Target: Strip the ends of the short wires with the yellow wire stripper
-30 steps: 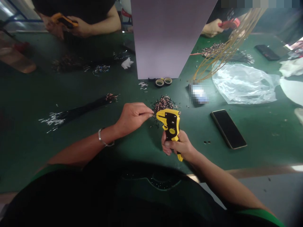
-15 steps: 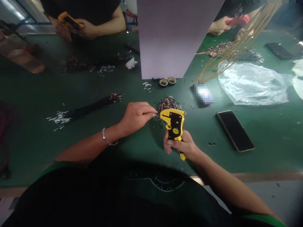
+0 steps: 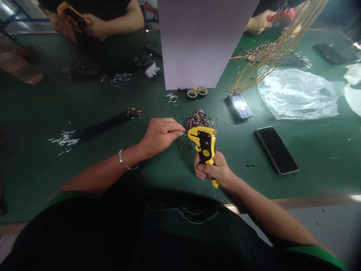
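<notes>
One yellow-and-black tool [image 3: 206, 143], likely stiff and fairly light, best held by its handle [image 3: 215, 183], rises from the gripping right hand [image 3: 223, 171], beside the left hand [image 3: 157, 137], pinched shut, contents unclear.

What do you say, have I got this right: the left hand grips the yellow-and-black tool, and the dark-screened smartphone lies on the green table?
Not quite: the hand is wrong. The head view shows the right hand gripping the yellow-and-black tool; the left hand is pinched near its nose. The dark-screened smartphone does lie on the green table.
</notes>
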Demonstrator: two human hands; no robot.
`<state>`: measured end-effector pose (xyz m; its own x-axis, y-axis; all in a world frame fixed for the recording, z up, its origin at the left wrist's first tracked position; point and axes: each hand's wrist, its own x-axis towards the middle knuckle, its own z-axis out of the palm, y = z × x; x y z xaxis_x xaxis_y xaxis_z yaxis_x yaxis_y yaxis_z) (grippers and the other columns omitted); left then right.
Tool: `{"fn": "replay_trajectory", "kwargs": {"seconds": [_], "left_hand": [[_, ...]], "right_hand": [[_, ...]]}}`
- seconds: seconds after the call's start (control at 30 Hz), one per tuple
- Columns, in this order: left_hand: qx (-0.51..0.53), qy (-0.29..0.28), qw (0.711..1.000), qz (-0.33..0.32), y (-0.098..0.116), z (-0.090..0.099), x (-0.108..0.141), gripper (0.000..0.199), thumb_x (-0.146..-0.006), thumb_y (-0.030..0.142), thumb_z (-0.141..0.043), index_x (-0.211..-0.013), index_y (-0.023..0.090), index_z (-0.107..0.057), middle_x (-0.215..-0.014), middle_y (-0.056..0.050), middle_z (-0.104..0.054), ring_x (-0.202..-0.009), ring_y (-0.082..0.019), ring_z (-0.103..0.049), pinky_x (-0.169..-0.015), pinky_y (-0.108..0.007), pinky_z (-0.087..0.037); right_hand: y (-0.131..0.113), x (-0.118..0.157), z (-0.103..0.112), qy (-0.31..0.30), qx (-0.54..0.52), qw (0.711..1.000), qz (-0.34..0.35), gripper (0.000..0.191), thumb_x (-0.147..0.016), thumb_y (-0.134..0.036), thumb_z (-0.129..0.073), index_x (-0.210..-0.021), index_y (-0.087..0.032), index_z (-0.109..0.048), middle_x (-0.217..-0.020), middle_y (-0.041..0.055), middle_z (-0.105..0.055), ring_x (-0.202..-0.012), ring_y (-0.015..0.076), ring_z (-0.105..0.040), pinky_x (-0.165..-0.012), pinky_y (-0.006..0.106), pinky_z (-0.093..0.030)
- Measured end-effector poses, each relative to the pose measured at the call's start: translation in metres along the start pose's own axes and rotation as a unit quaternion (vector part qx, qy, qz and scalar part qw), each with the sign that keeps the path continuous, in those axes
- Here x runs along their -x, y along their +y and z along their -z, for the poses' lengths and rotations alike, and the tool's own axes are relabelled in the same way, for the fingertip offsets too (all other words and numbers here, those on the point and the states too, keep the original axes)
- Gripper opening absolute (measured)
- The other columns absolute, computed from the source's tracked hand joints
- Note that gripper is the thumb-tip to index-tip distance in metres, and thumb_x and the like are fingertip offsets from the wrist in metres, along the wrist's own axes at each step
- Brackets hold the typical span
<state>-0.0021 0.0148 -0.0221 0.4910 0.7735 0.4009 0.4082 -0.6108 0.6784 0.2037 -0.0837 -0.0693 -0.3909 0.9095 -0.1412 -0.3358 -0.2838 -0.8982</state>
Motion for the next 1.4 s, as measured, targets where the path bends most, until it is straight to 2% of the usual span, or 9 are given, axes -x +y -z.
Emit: {"fn": "replay_trajectory", "kwargs": {"seconds": [0.4,0.77,0.93,1.07,1.2,1.4], "left_hand": [[0.005,-0.009,1.000,0.019,-0.002,0.001,-0.001,0.012,-0.083,0.014,-0.066,-0.078,0.019,-0.077,-0.077,-0.002,-0.076,-0.067,-0.011,-0.067,-0.065,-0.021,-0.050],[0.026,-0.010,0.999,0.041,0.005,0.004,-0.002,0.012,-0.081,0.015,-0.066,-0.076,0.018,-0.076,-0.074,-0.001,-0.075,-0.066,-0.011,-0.066,-0.065,-0.021,-0.049],[0.067,-0.021,0.992,0.110,0.011,0.007,-0.004,0.012,-0.079,0.016,-0.065,-0.076,0.017,-0.076,-0.063,0.000,-0.071,-0.057,-0.009,-0.062,-0.058,-0.020,-0.047],[0.095,-0.062,0.980,0.164,0.013,0.011,-0.007,0.012,-0.078,0.018,-0.064,-0.076,0.015,-0.075,-0.052,0.003,-0.063,-0.050,-0.008,-0.055,-0.053,-0.019,-0.042],[0.127,-0.091,0.967,0.199,0.010,0.013,-0.009,0.012,-0.078,0.020,-0.064,-0.074,0.015,-0.074,-0.049,0.003,-0.059,-0.046,-0.006,-0.048,-0.048,-0.019,-0.037],[0.255,-0.090,0.929,0.253,0.004,0.008,-0.008,0.009,-0.075,0.020,-0.067,-0.074,0.015,-0.074,-0.043,0.003,-0.053,-0.040,-0.006,-0.041,-0.041,-0.021,-0.027]], "right_hand": [[0.004,-0.007,0.007,-0.026,-0.029,0.999,0.011,0.016,-0.078,-0.021,-0.074,-0.083,-0.016,-0.060,-0.058,-0.0032,-0.056,-0.048,0.0110,-0.052,-0.048,0.028,-0.045],[0.008,-0.011,0.014,-0.044,-0.063,0.997,0.020,0.026,-0.069,-0.016,-0.075,-0.092,-0.016,-0.063,-0.073,0.0004,-0.062,-0.059,0.0147,-0.058,-0.058,0.033,-0.049],[0.006,-0.012,0.015,-0.048,-0.049,0.998,0.014,0.029,-0.066,-0.018,-0.075,-0.093,-0.017,-0.064,-0.075,0.0015,-0.064,-0.064,0.0167,-0.059,-0.063,0.036,-0.050],[0.006,-0.011,0.015,-0.040,-0.033,0.999,0.007,0.032,-0.066,-0.018,-0.075,-0.096,-0.017,-0.064,-0.078,0.0023,-0.066,-0.066,0.0175,-0.061,-0.065,0.036,-0.051],[0.004,-0.011,0.015,-0.037,-0.011,0.999,0.013,0.034,-0.068,-0.023,-0.077,-0.098,-0.017,-0.063,-0.079,0.0031,-0.067,-0.067,0.0181,-0.063,-0.066,0.036,-0.051],[-0.004,-0.010,0.012,0.029,0.076,0.995,0.065,0.033,-0.074,-0.030,-0.077,-0.103,-0.017,-0.063,-0.086,0.0052,-0.068,-0.074,0.0199,-0.065,-0.073,0.038,-0.052]]}}
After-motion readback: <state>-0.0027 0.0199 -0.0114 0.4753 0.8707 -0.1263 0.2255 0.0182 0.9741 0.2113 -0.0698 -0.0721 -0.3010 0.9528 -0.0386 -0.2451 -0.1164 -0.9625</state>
